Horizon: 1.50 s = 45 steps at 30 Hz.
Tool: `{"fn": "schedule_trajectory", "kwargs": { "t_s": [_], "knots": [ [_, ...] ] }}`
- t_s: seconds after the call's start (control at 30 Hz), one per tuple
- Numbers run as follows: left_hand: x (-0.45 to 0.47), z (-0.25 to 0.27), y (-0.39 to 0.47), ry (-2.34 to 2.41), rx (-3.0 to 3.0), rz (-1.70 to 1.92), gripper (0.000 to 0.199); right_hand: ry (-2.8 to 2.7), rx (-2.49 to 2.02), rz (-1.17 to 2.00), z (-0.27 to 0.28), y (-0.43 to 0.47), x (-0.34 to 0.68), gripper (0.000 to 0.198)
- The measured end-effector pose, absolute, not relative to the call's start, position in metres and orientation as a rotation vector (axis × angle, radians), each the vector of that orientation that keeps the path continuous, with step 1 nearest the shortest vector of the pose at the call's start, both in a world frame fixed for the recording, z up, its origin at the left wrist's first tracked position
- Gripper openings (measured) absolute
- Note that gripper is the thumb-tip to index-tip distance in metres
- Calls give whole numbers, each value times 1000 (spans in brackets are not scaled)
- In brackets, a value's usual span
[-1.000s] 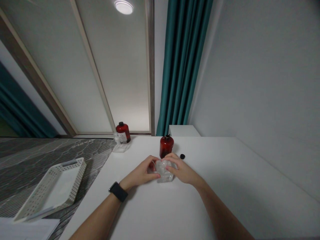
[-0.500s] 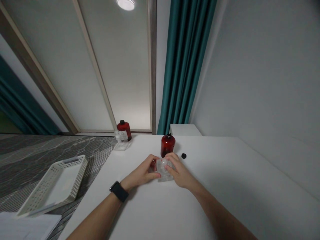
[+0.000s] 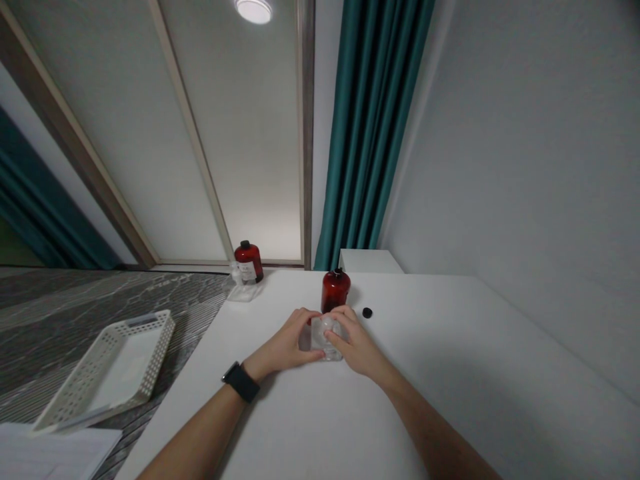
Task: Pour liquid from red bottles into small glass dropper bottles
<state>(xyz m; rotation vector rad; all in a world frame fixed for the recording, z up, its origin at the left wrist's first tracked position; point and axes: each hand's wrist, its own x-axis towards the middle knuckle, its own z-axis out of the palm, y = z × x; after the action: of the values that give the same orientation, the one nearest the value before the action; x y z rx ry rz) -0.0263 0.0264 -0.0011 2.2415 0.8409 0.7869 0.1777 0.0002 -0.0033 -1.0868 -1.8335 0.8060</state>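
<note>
A squat clear glass bottle point(image 3: 317, 340) with a square base stands on the white table, a round clear stopper point(image 3: 327, 323) at its top. My left hand point(image 3: 287, 343) is closed round the bottle's left side, thumb at the near edge and fingers behind. My right hand point(image 3: 353, 343) has its thumb and fingers round the stopper, pinching it; whether it is loose I cannot tell. Just behind stands a dark red bottle point(image 3: 335, 290), its neck uncapped. A small black cap point(image 3: 367, 313) lies to the right of it.
At the table's far left corner, a second red bottle point(image 3: 255, 257) with a black cap stands behind another clear glass bottle point(image 3: 237, 275). A white perforated basket point(image 3: 155, 363) and paper sheets point(image 3: 60, 450) are left of the white table point(image 3: 320, 427). A wall point(image 3: 540, 167) rises on the right.
My left fingers have closed in round the glass bottle, the thumb now further along its near edge. The glass bottle has turned slightly and shifted a little left. My right hand still grips the stopper.
</note>
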Motion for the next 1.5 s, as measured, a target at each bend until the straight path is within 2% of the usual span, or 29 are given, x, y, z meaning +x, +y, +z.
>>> {"fn": "schedule_trajectory", "kwargs": {
  "t_s": [0.27,0.37,0.53,0.67,0.73,0.9,1.07,1.33,1.5],
  "knots": [
    [-26,1,26,850,2207,770,62,-1891,-1056,805,4,0,189,35],
    [-28,2,27,840,2197,765,64,-1995,-1036,887,8,1,200,47],
    [-30,3,28,829,2194,748,65,-2071,-1097,927,7,0,206,79],
    [-30,3,28,848,2209,771,62,-2057,-1170,931,5,-1,200,88],
    [-30,2,28,859,2225,790,60,-2042,-1181,914,5,-1,199,87],
    [-29,-2,29,874,2253,812,62,-2043,-1106,864,6,-1,197,70],
    [-30,-4,29,823,2309,855,61,-2024,-1131,883,5,1,199,71],
    [-27,7,19,883,2441,1007,30,-1910,-1154,964,9,-2,230,71],
    [-5,9,8,778,2628,904,32,-1835,-1234,908,6,-11,269,68]
  ]
}}
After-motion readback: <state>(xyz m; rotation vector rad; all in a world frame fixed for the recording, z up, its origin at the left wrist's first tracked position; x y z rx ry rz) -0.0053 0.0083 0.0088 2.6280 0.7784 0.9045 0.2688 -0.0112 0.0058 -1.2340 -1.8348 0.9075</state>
